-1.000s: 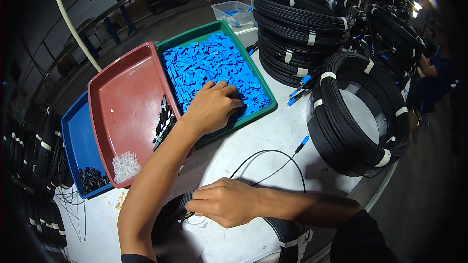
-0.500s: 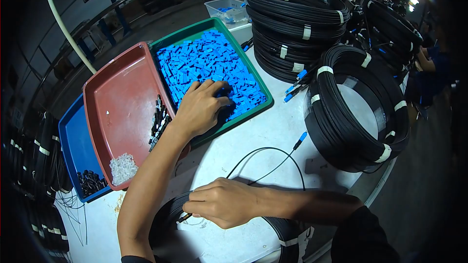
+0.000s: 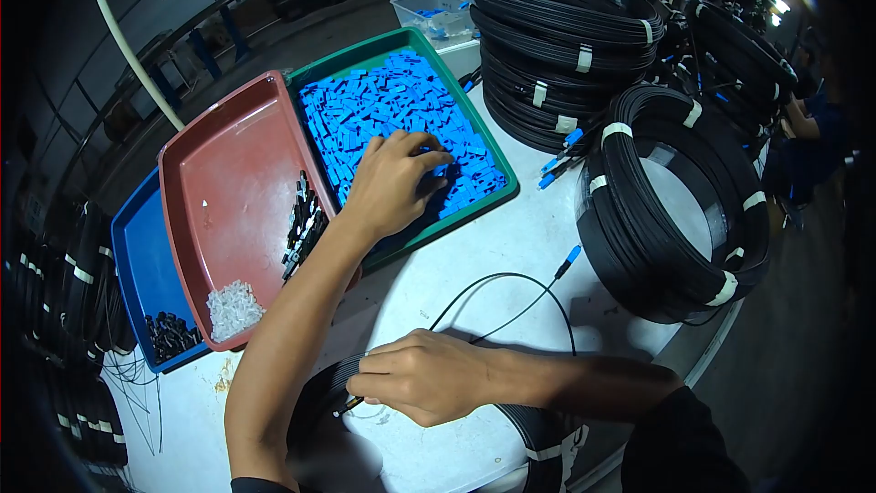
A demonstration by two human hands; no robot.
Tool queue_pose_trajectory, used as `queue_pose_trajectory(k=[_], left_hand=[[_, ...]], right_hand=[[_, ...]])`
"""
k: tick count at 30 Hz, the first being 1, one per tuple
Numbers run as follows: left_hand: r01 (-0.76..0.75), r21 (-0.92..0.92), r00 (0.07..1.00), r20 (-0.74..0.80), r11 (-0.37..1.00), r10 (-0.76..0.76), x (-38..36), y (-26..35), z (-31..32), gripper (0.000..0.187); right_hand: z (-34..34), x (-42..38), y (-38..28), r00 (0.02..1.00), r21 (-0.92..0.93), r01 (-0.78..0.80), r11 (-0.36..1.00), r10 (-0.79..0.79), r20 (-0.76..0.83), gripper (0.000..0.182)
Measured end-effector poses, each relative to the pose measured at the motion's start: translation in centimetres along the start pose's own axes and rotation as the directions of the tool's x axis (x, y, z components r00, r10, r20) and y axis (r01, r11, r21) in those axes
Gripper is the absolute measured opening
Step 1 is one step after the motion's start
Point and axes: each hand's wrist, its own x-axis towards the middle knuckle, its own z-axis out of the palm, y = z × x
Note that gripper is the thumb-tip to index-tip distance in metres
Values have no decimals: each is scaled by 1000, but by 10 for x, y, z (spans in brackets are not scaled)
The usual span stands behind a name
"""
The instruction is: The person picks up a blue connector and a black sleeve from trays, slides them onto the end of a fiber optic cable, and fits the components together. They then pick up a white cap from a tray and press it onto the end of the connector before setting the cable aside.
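My left hand [image 3: 394, 184] is over the green tray [image 3: 505, 194], fingers curved and apart, fingertips at the heap of small blue connector housings [image 3: 383, 110]. Whether the fingertips touch a housing is hard to make out. Below it, my right hand [image 3: 422, 378] is closed on a thin black cable near its end; the dark connector tip [image 3: 347, 407] sticks out to the left of the fingers. A black cable coil [image 3: 315, 393] lies beneath this hand. From there the cable loops across the white table to a blue-ended connector [image 3: 568, 261].
Left of the green tray stand a red tray [image 3: 228, 164] with clear plastic bits [image 3: 233, 312] and black parts [image 3: 301, 228], and a blue tray [image 3: 137, 251] with black caps [image 3: 172, 338]. Taped cable coils [image 3: 566, 64] are stacked at the back right; another coil [image 3: 675, 210] stands nearer.
My left hand has shifted slightly up and to the right over the blue housings. My right hand keeps its grip on the cable. The whole view has moved a little.
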Motion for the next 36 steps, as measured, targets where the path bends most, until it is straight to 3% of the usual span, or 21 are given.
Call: queue_pose_trajectory(k=[2,5,9,11,12,13,14,15,16,17,19,20,25,27,28,31,32,35,36], left_hand=[[-75,53,997,-11,996,75,4,-1,8,31],[-61,89,998,25,994,59,8,1,11,28],[-66,17,998,-3,998,66,9,-4,5,19],[-36,-190,998,-59,981,25,8,-9,2,13],[109,-380,992,-25,918,-128,4,-2,-7,9],[110,-377,991,-23,920,-129,2,-4,-8,9],[215,-708,963,39,673,-268,-2,-8,-9,10],[268,-914,919,147,305,-366,-5,-11,-12,11],[271,-944,909,186,188,-374,-8,-13,-17,14],[269,-944,907,181,191,-381,-13,-13,-21,14],[199,-970,872,241,-142,-425,-31,-8,-35,18],[175,-966,855,244,-188,-458,-40,-8,-36,18],[-7,-973,852,116,-231,-510,-78,5,-56,16],[27,-989,850,99,-145,-518,-93,3,-63,16],[42,-993,860,94,-115,-502,-101,4,-70,30],[-50,-998,888,-34,-23,-459,-124,16,-79,43],[-9,-1000,876,-4,-7,-483,-133,20,-84,50],[-22,-994,899,-66,106,-433,-158,31,-97,50],[-69,-994,903,-98,85,-418,-166,32,-97,44]], right_hand=[[1,-1,1,1000,9,1,1000,-1,-1,15],[2,-1,1,1000,9,2,1000,-2,3,15],[-2,0,0,1000,-10,-4,1000,4,30,17],[-1,0,0,1000,-7,2,1000,-2,20,17],[-1,0,0,1000,-2,7,1000,-7,12,18],[0,0,1,1000,0,10,1000,-10,10,18],[0,-1,1,1000,6,3,1000,-3,14,18],[0,-1,1,1000,11,-3,1000,3,19,18],[-1,0,1,1000,13,3,1000,-4,22,18],[-2,0,0,1000,11,-5,1000,5,30,18],[-3,2,-1,999,15,7,1000,-8,51,18],[-3,1,1,999,12,4,1000,-5,54,18],[-5,1,-1,999,43,-16,999,14,45,11],[-6,2,-1,998,43,3,999,-6,65,12],[-6,2,-1,998,26,-2,1000,0,65,13],[-10,3,-5,995,0,-9,1000,9,97,14],[-10,4,-5,996,-6,-9,1000,10,89,14],[-13,6,-9,994,-27,-26,999,29,107,12],[-13,7,-9,996,-28,-23,999,26,88,12]])
